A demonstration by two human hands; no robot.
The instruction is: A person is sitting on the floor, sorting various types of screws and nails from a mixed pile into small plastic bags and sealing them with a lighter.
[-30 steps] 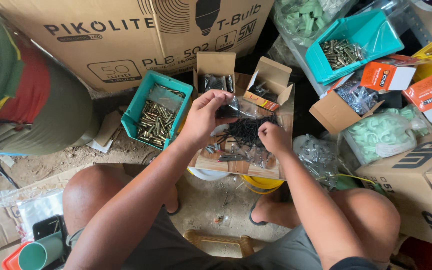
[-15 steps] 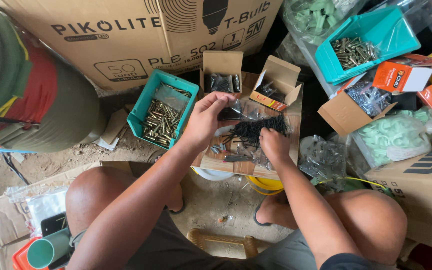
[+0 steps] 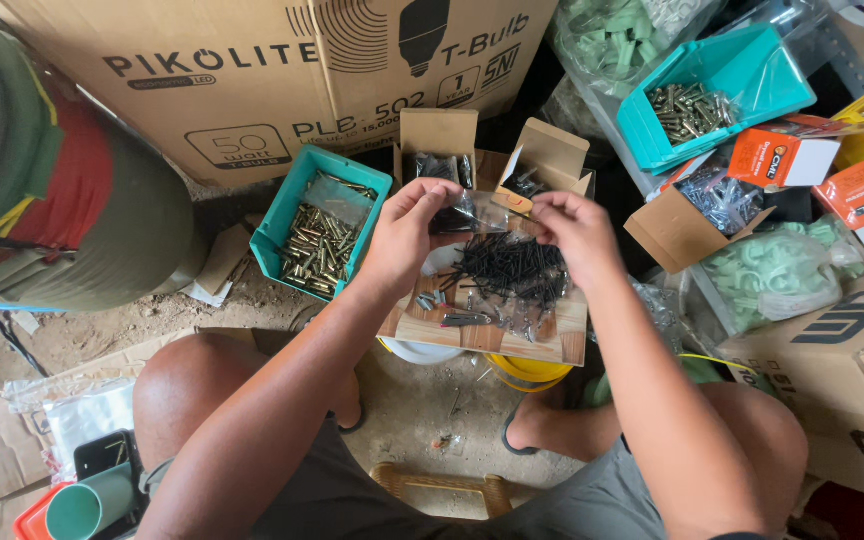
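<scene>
1. Fingers [image 3: 449, 190] of the left hand [image 3: 407, 235] are pinched shut on the top edge of a clear plastic bag [image 3: 497, 265]; those of the right hand [image 3: 577, 232] pinch the same edge at its other end, so the bag hangs between both hands.
2. Black screws [image 3: 507, 268] fill the bag's lower part; it hangs just above a wooden board [image 3: 542, 338], which rests on a white bucket [image 3: 422, 352] and a yellow bucket [image 3: 532, 370].
3. Loose screws and small metal bits [image 3: 452, 312] lie on the board under the bag.
4. Beyond the hands stand two small open cardboard boxes [image 3: 439, 135], dark screws inside each; left of them a teal bin [image 3: 297, 195] holds brass-coloured screws.
5. Another teal bin [image 3: 752, 70] of screws sits at upper right, near orange-and-white packets [image 3: 782, 158] and bags of pale green plastic parts [image 3: 772, 270].
6. Behind everything stands a large cardboard carton [image 3: 252, 80]; the person's bare knees [image 3: 187, 385] frame the dirt floor [image 3: 412, 410] below.
</scene>
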